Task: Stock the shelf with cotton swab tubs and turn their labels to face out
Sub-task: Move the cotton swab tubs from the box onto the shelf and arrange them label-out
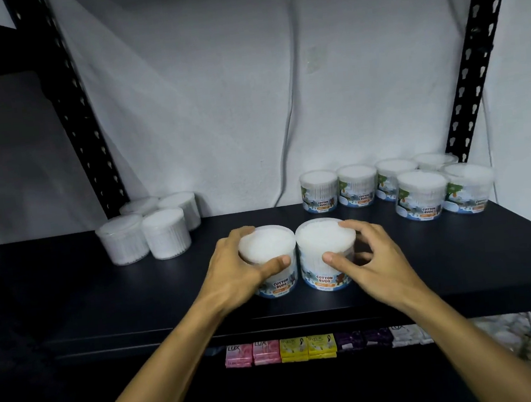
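Two cotton swab tubs stand side by side, touching or nearly so, near the front edge of a dark shelf (pixel 458 263), each with a hand on it. The left hand (pixel 235 268) curls around the left tub (pixel 268 255), thumb across its front wall and fingers wrapped behind the rim. The right hand (pixel 370 255) holds the right tub (pixel 325 247) more loosely, thumb tip on the front wall and fingertips at the far rim, with the palm standing off from the side. Both tubs already show their "Cotton Buds" labels toward the viewer.

At the back right of the shelf, a group of six faced tubs (pixel 419 192) stands in two rows, their coloured labels turned outward, though the rearmost one is partly hidden. At the back left, a cluster of four plain-looking tubs (pixel 153 227) shows only white swabs through clear walls; their labels appear to face away or are hidden.

Judging from this, the work looks somewhat past halfway: six tubs placed and faced, two in hand facing out but probably not yet in their final spot, and four on the left apparently left to turn. Below the shelf, a row of soap packets (pixel 304 347) in pink, yellow, purple and white is visible.
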The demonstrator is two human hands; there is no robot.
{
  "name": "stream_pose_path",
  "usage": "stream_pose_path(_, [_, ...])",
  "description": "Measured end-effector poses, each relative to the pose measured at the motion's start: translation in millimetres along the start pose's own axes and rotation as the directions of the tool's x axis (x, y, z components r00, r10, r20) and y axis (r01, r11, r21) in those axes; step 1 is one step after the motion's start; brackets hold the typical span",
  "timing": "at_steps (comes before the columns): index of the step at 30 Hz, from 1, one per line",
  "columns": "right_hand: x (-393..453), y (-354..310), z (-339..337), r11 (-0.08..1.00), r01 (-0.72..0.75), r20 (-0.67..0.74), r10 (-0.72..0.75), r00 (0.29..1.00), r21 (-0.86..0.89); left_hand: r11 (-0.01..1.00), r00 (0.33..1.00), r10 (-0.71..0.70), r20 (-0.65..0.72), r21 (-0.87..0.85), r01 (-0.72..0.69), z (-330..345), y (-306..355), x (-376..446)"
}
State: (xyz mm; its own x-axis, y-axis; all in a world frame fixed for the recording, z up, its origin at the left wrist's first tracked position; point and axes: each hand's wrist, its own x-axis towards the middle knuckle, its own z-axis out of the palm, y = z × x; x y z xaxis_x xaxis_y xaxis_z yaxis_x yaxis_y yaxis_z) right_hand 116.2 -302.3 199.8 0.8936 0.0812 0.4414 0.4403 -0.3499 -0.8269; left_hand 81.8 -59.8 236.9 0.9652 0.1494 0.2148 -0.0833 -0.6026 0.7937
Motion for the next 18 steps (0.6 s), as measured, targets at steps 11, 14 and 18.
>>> stream_pose_path(11, [12.0, 11.3, -8.7, 0.982, -0.046, 0.167, 0.015, 0.986, 0.185, 0.991, 0.998, 0.018, 0.067, -0.135, -0.009, -1.6, -4.2, 7.1])
stream_pose_path(14, [16.2, 12.6, -13.6, 0.977, -0.057, 0.217, 0.011, 0.976, 0.207, 0.987, 0.992, 0.034, 0.118, -0.16, -0.015, -5.6, -5.5, 9.8])
stream_pose_path(18, [18.7, 11.6, -16.3, 0.969, -0.072, 0.254, 0.009, 0.967, 0.237, 0.983, 0.989, 0.044, 0.143, -0.18, -0.018, -7.4, -5.6, 12.1])
